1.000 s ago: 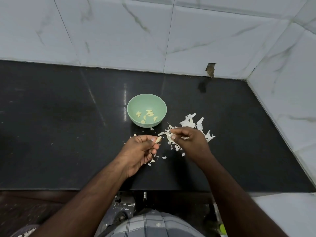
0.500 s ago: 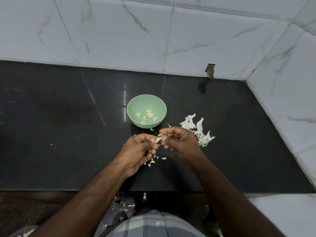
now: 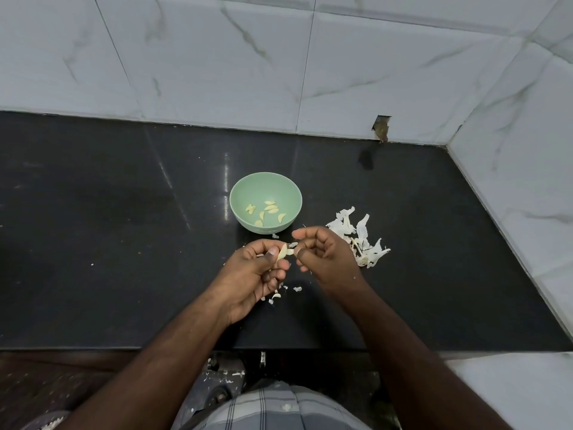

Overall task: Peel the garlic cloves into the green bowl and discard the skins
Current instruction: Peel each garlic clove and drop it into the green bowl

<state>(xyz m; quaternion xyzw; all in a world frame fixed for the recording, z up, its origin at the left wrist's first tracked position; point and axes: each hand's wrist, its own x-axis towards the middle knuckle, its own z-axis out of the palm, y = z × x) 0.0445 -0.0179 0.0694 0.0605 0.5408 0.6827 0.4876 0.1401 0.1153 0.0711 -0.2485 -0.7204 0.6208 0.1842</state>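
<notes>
Garlic clove (image 3: 282, 252): frame centre, pinched in left hand (image 3: 255, 271). Right hand (image 3: 322, 254): grip closed on skin strip (image 3: 293, 245). Green bowl (image 3: 265, 202): on tabletop (image 3: 108, 243), above hands, holding peeled cloves (image 3: 268, 209). Skins (image 3: 359, 240): piled right of centre.

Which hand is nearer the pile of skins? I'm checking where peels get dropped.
Right. The right hand sits against the skin pile; the left hand, holding the clove, is farther away.
</notes>
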